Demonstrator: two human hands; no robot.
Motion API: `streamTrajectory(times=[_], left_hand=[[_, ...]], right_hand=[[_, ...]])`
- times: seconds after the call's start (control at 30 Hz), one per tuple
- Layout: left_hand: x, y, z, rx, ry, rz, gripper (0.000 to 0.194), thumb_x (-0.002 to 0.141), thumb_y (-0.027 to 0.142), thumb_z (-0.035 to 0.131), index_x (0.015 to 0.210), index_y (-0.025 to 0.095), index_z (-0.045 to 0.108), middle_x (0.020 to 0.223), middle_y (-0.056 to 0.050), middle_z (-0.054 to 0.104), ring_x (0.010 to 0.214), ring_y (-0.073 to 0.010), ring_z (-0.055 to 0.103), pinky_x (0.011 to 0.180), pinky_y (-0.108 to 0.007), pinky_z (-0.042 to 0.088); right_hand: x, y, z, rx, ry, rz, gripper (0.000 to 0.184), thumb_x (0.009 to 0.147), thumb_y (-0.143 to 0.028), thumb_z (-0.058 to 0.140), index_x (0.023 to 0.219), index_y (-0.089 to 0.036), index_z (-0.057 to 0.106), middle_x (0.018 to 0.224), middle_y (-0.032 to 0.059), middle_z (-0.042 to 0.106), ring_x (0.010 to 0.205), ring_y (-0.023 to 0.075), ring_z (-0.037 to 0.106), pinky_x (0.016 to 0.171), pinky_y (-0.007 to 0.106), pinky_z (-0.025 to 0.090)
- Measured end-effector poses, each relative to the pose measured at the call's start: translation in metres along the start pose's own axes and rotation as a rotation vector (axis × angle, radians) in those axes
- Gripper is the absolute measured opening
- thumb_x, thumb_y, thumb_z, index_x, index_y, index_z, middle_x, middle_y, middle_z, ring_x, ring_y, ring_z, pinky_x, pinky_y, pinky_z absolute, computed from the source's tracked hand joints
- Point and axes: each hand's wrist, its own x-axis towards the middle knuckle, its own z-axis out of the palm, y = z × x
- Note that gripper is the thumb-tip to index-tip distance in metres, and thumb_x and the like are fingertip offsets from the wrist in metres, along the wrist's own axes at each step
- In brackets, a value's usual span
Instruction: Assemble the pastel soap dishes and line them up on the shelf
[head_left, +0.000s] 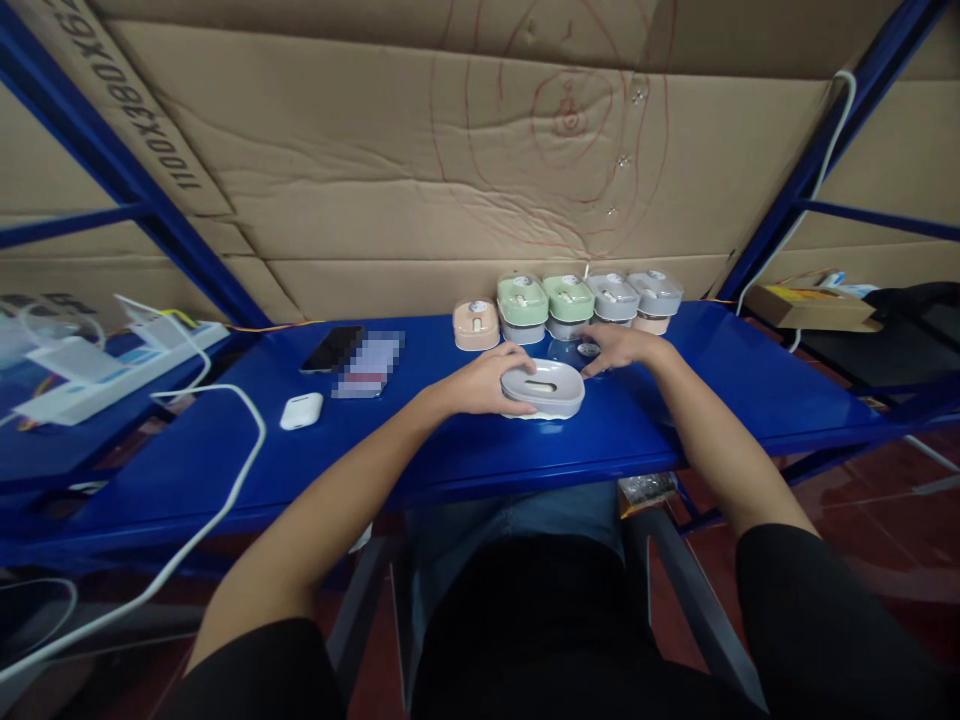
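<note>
Left hand (508, 382) steadies the dish (559, 383); right hand (619, 348) is at the clear lid (561, 351).
The dish sits on the table (450, 450) before the boxes (568, 298), gripped at its left end. The right hand curves by the lid; whether it grips, I cannot tell. Handling the lid seems the step; the next move likely calls for a sure grip.
</note>
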Motion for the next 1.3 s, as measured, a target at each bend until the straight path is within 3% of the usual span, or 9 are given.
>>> streamTrajectory(times=[0.2, 0.37, 0.5, 0.63, 0.97, 1.3], left_hand=[[-0.002, 0.002, -0.008, 0.028, -0.042, -0.027, 0.086, 0.075, 0.055, 0.099, 0.149, 0.027, 0.067, 0.147, -0.015, 0.07, 0.141, -0.0436, 0.069, 0.126, -0.061, 0.055], [-0.003, 0.002, -0.008, 0.058, -0.073, -0.042, 0.091, 0.075, 0.053, 0.098, 0.155, 0.025, 0.065, 0.152, -0.016, 0.066, 0.145, -0.0455, 0.066, 0.127, -0.062, 0.054], [-0.002, 0.0, -0.009, 0.07, -0.076, -0.03, 0.092, 0.074, 0.049, 0.098, 0.156, 0.027, 0.065, 0.151, -0.014, 0.067, 0.143, -0.0451, 0.067, 0.124, -0.06, 0.056], [-0.002, -0.001, -0.009, 0.091, -0.084, -0.028, 0.093, 0.075, 0.045, 0.097, 0.159, 0.023, 0.063, 0.151, -0.017, 0.066, 0.141, -0.0445, 0.069, 0.123, -0.06, 0.057], [0.001, -0.008, 0.006, 0.122, -0.024, -0.003, 0.096, 0.091, 0.066, 0.092, 0.169, 0.023, 0.056, 0.169, -0.02, 0.063, 0.159, -0.0467, 0.063, 0.133, -0.06, 0.053], [0.0, -0.013, 0.006, 0.123, -0.003, 0.085, 0.108, 0.089, 0.053, 0.088, 0.182, 0.02, 0.045, 0.184, -0.023, 0.054, 0.169, -0.0496, 0.056, 0.139, -0.067, 0.049]], right_hand=[[-0.002, -0.007, -0.003, -0.025, -0.063, 0.076, 0.096, 0.073, -0.052, 0.107, 0.159, -0.024, 0.076, 0.161, 0.0159, 0.08, 0.146, 0.0481, 0.076, 0.126, 0.059, 0.063], [-0.003, -0.01, -0.004, -0.015, -0.071, 0.095, 0.096, 0.073, -0.052, 0.107, 0.159, -0.023, 0.076, 0.161, 0.017, 0.079, 0.146, 0.0471, 0.077, 0.126, 0.058, 0.062], [-0.007, -0.012, -0.011, -0.014, -0.079, 0.14, 0.099, 0.073, -0.061, 0.105, 0.16, -0.026, 0.075, 0.153, 0.0136, 0.084, 0.138, 0.0449, 0.08, 0.12, 0.056, 0.065], [-0.017, -0.019, -0.024, 0.029, -0.081, 0.157, 0.099, 0.076, -0.069, 0.101, 0.16, -0.023, 0.076, 0.145, 0.0158, 0.086, 0.129, 0.044, 0.082, 0.114, 0.055, 0.067], [-0.022, -0.029, -0.027, 0.072, 0.136, 0.044, 0.097, 0.074, -0.076, 0.099, 0.153, -0.023, 0.079, 0.131, 0.0165, 0.086, 0.119, 0.0438, 0.082, 0.109, 0.06, 0.067], [-0.022, -0.034, -0.023, 0.154, 0.25, -0.075, 0.095, 0.075, -0.075, 0.1, 0.153, -0.024, 0.08, 0.131, 0.017, 0.087, 0.12, 0.0445, 0.082, 0.11, 0.063, 0.067]])
